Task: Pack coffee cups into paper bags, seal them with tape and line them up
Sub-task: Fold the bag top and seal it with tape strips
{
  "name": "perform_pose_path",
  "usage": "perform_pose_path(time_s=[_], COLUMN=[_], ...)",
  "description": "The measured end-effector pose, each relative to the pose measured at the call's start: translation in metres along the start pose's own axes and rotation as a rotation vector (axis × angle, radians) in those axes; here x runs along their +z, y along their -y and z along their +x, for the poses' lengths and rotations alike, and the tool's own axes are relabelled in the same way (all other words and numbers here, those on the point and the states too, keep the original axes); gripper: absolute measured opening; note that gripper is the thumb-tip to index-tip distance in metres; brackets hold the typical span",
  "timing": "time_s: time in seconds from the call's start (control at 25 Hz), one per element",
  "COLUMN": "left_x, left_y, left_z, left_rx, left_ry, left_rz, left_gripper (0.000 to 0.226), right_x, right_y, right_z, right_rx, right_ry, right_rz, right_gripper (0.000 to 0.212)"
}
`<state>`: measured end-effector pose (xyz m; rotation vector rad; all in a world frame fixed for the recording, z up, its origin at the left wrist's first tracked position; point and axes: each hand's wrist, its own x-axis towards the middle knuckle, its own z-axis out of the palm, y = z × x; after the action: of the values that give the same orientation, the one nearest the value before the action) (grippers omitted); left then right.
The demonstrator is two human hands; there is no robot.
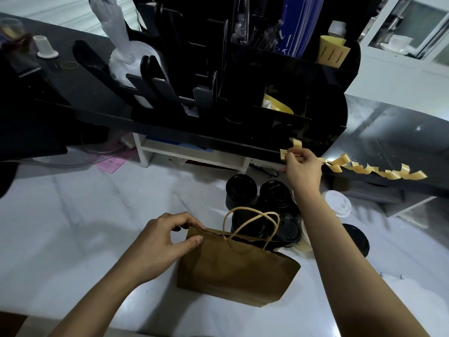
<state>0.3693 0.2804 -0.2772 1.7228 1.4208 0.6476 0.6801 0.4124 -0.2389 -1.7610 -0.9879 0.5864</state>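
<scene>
Sealing stage: one bag held shut while a tape strip was fetched.

Nearest, the left hand [158,242] pinched the top edge of the paper bag [233,271] between thumb and curled fingers [198,239], keeping its mouth closed; the bag stood on the pale table [73,215], its twine handles [252,222] upright. No tape showed on it, so sealing looked not yet done. Just behind the bag, several black-lidded coffee cups [243,188] and a white-lidded cup [337,203] stood unpacked, and no finished row of bags was in view, so most of the task seemed left. Farther off, the right hand [302,170] pinched one piece from a row of tape strips [371,169] stuck along the black shelf edge [218,142].
</scene>
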Motion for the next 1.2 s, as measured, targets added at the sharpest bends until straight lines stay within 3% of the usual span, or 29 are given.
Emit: perform_pose_path(time_s=[0.16,0.56,1.0,1.2], left_x=[0.000,0.000,0.000,0.000], left_y=[0.001,0.002,0.004,0.006], left_z=[0.001,-0.002,-0.004,-0.006], left_rx=[0.002,0.011,0.010,0.004], left_ry=[0.001,0.007,0.004,-0.002], left_rz=[-0.002,-0.008,-0.012,0.000], left_gripper=[0.020,0.020,0.021,0.023], right_x=[0.000,-0.001,-0.007,-0.009], right_y=[0.004,0.004,0.041,0.052], right_z=[-0.006,-0.011,-0.025,-0.050], right_rx=[-0.080,-0.052,-0.188,-0.087], right_ry=[0.024,-0.024,0.084,0.068], right_rz=[-0.037,-0.012,0.111,0.240], right_gripper=[0.015,0.036,0.024,0.023])
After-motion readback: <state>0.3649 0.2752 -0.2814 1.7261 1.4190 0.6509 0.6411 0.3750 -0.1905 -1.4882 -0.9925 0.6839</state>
